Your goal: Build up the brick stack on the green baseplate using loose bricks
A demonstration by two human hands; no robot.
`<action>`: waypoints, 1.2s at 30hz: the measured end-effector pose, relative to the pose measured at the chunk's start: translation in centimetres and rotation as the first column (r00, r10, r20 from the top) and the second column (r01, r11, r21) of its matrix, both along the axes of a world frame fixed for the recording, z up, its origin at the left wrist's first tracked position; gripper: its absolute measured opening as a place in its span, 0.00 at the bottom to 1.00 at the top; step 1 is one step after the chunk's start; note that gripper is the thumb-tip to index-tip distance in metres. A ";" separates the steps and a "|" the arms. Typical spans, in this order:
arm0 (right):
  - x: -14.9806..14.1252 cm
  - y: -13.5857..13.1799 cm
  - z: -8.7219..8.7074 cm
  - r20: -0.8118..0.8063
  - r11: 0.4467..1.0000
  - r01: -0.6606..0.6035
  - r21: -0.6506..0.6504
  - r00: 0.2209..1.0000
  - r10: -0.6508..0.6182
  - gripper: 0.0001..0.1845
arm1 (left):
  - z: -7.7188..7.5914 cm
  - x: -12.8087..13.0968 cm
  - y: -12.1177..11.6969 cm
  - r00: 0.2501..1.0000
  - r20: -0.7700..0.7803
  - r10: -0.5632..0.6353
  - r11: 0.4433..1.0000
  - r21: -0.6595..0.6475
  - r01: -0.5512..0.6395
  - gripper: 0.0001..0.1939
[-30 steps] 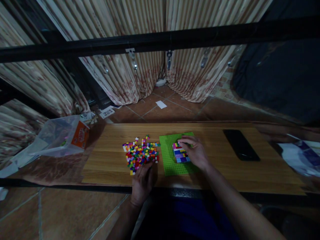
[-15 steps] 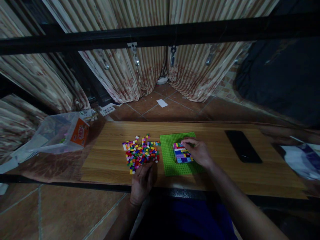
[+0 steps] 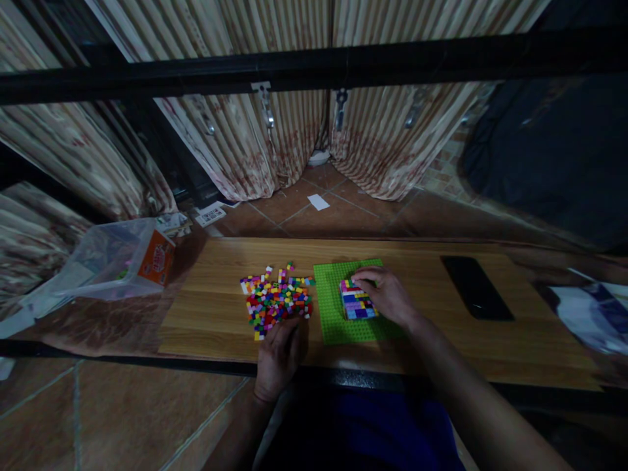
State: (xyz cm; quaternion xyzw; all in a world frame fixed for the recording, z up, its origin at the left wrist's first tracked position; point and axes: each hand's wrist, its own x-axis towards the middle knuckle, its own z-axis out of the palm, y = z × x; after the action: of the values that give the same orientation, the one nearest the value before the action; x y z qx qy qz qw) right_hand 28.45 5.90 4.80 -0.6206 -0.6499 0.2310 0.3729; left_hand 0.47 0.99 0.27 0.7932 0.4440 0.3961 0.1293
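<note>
A block of many-coloured toy bricks (image 3: 359,305) stands on a green studded baseplate (image 3: 338,330). My right hand (image 3: 385,293) reaches over the block's far edge, its thumb and fingertips pinched together there. Whatever sits between those fingertips is too small and covered to make out. To the left of the baseplate, a spread heap of small loose bricks (image 3: 277,297) lies on the wooden table. At the heap's near edge rests my left hand (image 3: 280,353), fingers curled down by the bricks. Its fingertips are mostly hidden, so anything held there does not show.
A black phone-like slab (image 3: 477,288) lies on the table (image 3: 412,255) to the right. On the left stands a clear plastic box (image 3: 118,261) with an orange label. Papers lie on the tiled floor beyond, and a crumpled plastic packet (image 3: 583,311) is at the far right.
My right hand's fingertips have shifted slightly left along the far edge of the brick block. My left hand has stayed almost in place by the heap.
</note>
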 end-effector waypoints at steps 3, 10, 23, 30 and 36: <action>0.1 0.1 -0.1 -0.058 0.999 -0.022 -0.049 0.998 0.019 0.10 | -0.1 0.0 0.0 1.000 -0.010 0.003 1.000 0.007 -0.003 0.13; 0.2 0.6 -0.2 -0.112 0.982 -0.004 -0.186 0.994 -0.017 0.11 | -0.2 0.0 0.0 1.000 -0.013 0.007 1.000 0.015 -0.007 0.12; -0.4 0.6 -0.2 -0.044 0.989 0.020 -0.148 0.999 -0.027 0.10 | 0.0 0.1 0.0 1.000 0.015 -0.005 1.000 -0.007 0.005 0.12; -0.7 -0.7 0.3 0.040 0.997 0.071 -0.002 0.997 -0.071 0.14 | 0.8 0.0 -0.1 0.998 0.062 0.009 1.000 -0.022 -0.008 0.15; -4.2 -3.9 2.1 0.123 0.984 -0.002 0.177 0.992 -0.021 0.14 | 1.0 0.5 -0.2 0.997 0.062 0.038 0.998 -0.051 -0.035 0.17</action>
State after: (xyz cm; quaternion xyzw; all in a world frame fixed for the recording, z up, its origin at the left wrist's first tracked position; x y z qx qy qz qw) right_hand 24.29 2.05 6.93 -0.6013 -0.6869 0.1315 0.3865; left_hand 0.94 0.75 1.28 0.7687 0.4637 0.4121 0.1556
